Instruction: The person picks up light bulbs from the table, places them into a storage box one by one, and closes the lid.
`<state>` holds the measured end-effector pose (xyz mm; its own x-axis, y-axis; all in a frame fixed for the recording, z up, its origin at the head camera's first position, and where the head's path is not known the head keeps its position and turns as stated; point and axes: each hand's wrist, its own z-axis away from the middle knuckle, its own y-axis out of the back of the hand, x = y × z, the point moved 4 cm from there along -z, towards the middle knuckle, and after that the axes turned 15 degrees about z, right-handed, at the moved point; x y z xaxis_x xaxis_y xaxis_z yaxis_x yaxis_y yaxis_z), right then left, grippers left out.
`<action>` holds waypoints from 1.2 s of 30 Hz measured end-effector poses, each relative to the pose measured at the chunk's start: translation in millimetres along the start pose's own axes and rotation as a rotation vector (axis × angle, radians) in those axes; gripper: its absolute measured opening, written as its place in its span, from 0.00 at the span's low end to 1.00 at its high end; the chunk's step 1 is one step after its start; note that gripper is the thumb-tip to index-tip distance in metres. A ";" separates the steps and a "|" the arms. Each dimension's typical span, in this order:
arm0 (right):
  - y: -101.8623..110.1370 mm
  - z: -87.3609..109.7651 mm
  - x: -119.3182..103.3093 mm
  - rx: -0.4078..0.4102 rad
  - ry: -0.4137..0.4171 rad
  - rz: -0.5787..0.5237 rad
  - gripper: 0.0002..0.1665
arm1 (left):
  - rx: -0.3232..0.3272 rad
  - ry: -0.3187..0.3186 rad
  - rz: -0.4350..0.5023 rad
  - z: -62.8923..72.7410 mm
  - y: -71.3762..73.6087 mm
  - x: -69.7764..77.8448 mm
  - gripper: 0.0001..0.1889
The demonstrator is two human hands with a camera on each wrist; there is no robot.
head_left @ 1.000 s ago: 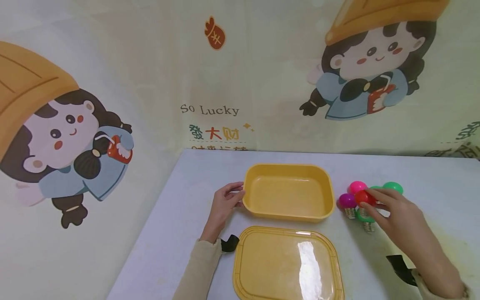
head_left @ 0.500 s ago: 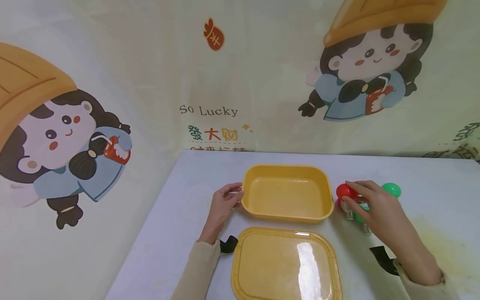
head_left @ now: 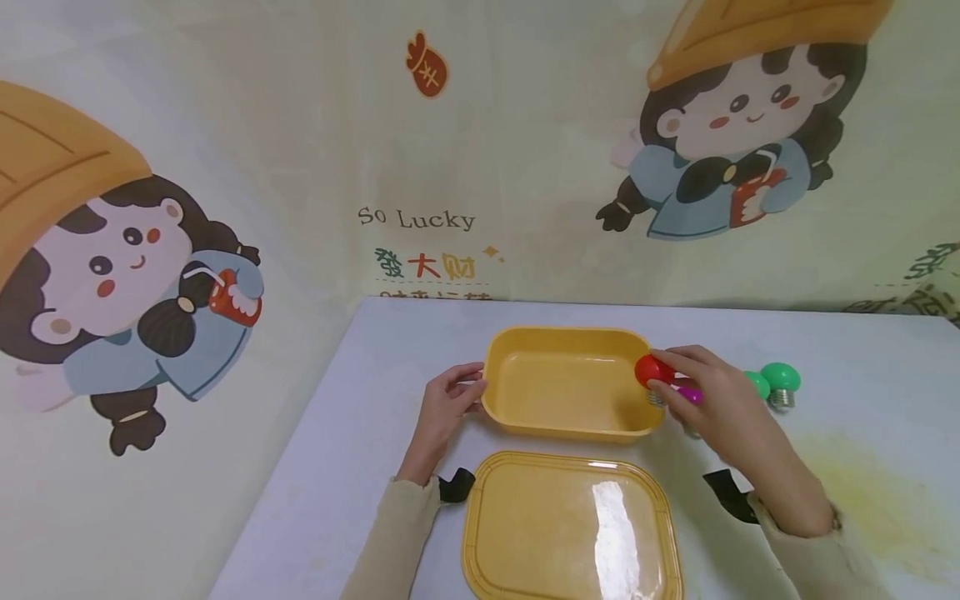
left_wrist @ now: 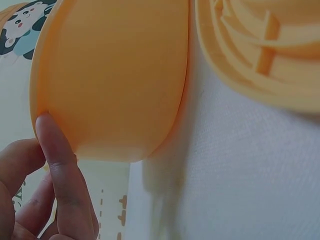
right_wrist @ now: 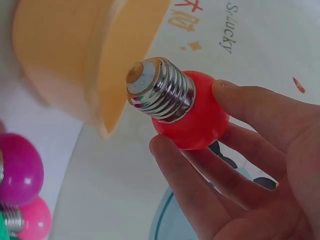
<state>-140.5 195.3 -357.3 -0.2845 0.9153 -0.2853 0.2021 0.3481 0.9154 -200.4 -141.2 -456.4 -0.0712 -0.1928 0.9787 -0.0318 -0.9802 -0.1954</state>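
A red light bulb (head_left: 651,370) with a silver screw base is pinched between thumb and fingers of my right hand (head_left: 723,421), over the right rim of the yellow plastic box (head_left: 570,432). In the right wrist view, the base of the red bulb (right_wrist: 200,112) points toward the box wall (right_wrist: 55,60). My left hand (head_left: 446,408) grips the box's left rim; in the left wrist view its fingertips (left_wrist: 47,127) pinch that rim. Inside the box, no bulb shows. A purple bulb (head_left: 688,395) is partly hidden behind my right hand.
Green bulbs (head_left: 781,377) lie right of my right hand, and a pink bulb (right_wrist: 36,218) shows in the right wrist view. A yellow lid (head_left: 536,525) lies flat in front of the box on the white table (head_left: 330,500). Behind hangs a printed cloth (head_left: 525,150).
My right hand has moved left with the red bulb, from above the bulb cluster to the box's right rim. My left hand has stayed at the left rim.
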 end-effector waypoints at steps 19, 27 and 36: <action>-11.2 -27.9 -23.8 -0.070 -0.017 -0.034 0.25 | -0.004 0.011 0.006 2.3 -1.5 0.5 0.17; -15.0 -42.7 -36.7 -0.092 -0.002 -0.075 0.25 | -0.001 0.002 0.003 -0.3 -1.0 1.3 0.17; -26.2 -50.9 -44.1 -0.124 0.000 -0.111 0.23 | 0.004 0.018 0.000 -1.0 -0.7 -2.3 0.17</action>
<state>-181.0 135.5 -354.3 -0.2983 0.8727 -0.3865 0.0524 0.4193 0.9063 -201.3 -140.0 -458.6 -0.0894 -0.1920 0.9773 -0.0277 -0.9804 -0.1951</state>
